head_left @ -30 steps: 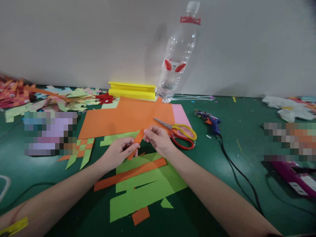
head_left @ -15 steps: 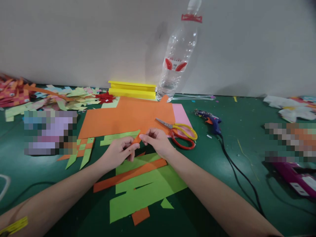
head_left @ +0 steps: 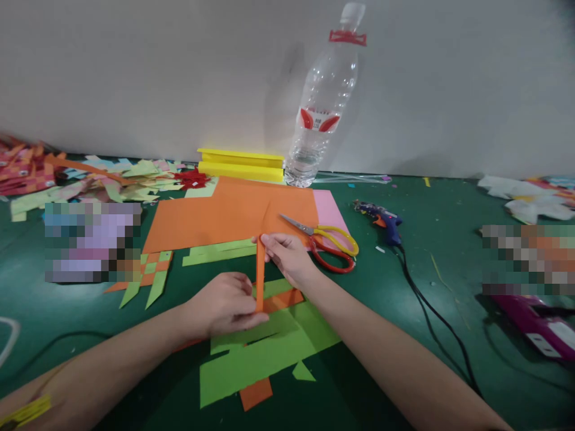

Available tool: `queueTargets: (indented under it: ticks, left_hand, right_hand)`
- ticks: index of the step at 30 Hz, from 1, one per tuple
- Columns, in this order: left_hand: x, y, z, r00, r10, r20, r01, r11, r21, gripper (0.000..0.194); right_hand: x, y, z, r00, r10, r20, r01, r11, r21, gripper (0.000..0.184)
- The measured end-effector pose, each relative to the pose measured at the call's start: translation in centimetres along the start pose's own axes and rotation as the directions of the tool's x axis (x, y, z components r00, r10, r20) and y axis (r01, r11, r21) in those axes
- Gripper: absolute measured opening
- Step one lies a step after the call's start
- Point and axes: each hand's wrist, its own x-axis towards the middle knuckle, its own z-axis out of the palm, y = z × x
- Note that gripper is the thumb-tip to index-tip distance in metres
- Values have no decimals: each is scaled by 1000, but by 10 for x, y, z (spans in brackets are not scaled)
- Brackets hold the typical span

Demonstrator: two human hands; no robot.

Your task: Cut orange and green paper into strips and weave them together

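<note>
A narrow orange paper strip [head_left: 260, 272] stands stretched between my two hands. My right hand [head_left: 287, 256] pinches its far end, and my left hand [head_left: 227, 305] pinches its near end low over the table. Under the hands lies a green paper sheet [head_left: 265, 353] cut into bands, with orange strips [head_left: 255, 392] laid through it. A large orange sheet [head_left: 224, 212] lies flat just beyond the hands.
Yellow-and-red scissors [head_left: 330, 242] lie right of my right hand. A blue glue gun [head_left: 381, 218] with a black cord sits further right. A clear plastic bottle [head_left: 323, 108] and a yellow box [head_left: 240, 164] stand by the wall. Paper scraps [head_left: 112, 179] pile up at left, with a small woven piece [head_left: 150, 275] nearby.
My left hand has moved toward me along the strip, pulling it out straight. The strip, earlier bunched between close hands, now runs lengthwise from the right hand to the left.
</note>
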Motion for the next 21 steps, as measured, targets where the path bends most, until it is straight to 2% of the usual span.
queueTargets:
  ticks: [2,5,10,16,19,21]
  left_hand:
    - [-1,6,3,996,88,17,-89,992,90,48]
    - [-1,14,5,984,176,17,-177,975,132,45]
    - [-1,20,4,974,226,-33,-221,968,121,41]
    - [-3,15,3,986,114,-120,-116,993,-16,45]
    - [-5,13,0,993,6,-117,-18,995,-99,51]
    - [-5,14,-6,990,-113,-83,103,987,-120,49]
  right_hand:
    - [1,-1,1,998,39,-47,-35,995,88,38]
    - [2,-5,2,992,73,-106,-49,977,208,36]
    - [6,-5,-1,970,133,-203,-53,933,355,35]
    - [10,-3,-4,958,158,-239,-35,892,451,28]
    - [10,-17,-4,959,95,-267,37,893,449,30]
    - [8,-31,-7,961,53,-270,67,906,418,29]
